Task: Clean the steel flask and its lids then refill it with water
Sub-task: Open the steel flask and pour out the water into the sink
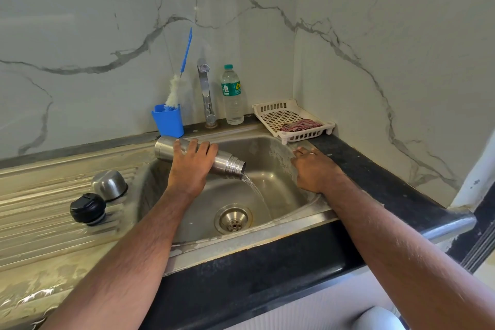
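Water (255, 189) ran from the mouth of the steel flask (187, 154), which was held nearly level over the sink (278, 147), neck tipped down toward the right. Left hand (191, 166) gripped the flask from above at mid-body, fingers curled over the far side; base stuck out left past the grip, threaded neck out to the right. Right hand (313, 169) lay flat on the sink's right rim, fingers relaxed, holding nothing.

Steel cup lid (109, 185) sat upside down on the draining board (40, 222), black stopper (87, 208) just beside it, both well apart from the flask. Bottle brush (176, 86) stood in the blue holder (168, 120) by the tap (205, 91).

Risks, as judged: a wet steel body under a one-handed grip could slip and drop into the basin (dent, noise). Tipping steeper might send the stream splashing off the basin wall onto the bench (375, 177). Lids near the sink's edge could get knocked by the left forearm.
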Available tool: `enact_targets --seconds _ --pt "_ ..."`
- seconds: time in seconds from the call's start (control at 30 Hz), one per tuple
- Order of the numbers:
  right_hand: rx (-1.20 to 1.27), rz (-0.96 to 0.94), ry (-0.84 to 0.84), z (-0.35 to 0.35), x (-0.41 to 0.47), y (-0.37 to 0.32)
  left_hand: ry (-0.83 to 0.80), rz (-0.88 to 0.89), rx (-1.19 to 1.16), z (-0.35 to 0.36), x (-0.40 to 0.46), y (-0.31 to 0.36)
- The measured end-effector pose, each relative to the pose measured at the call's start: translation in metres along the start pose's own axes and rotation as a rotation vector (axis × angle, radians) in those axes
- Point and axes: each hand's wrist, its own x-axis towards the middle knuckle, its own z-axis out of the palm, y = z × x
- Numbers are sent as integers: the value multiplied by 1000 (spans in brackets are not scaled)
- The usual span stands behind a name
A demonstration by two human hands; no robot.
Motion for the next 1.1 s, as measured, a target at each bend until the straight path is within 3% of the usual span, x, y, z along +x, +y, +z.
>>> enact_targets --seconds 1.1 --pt "-2 -2 -1 1 0 0 21 -2 31 -1 2 0"
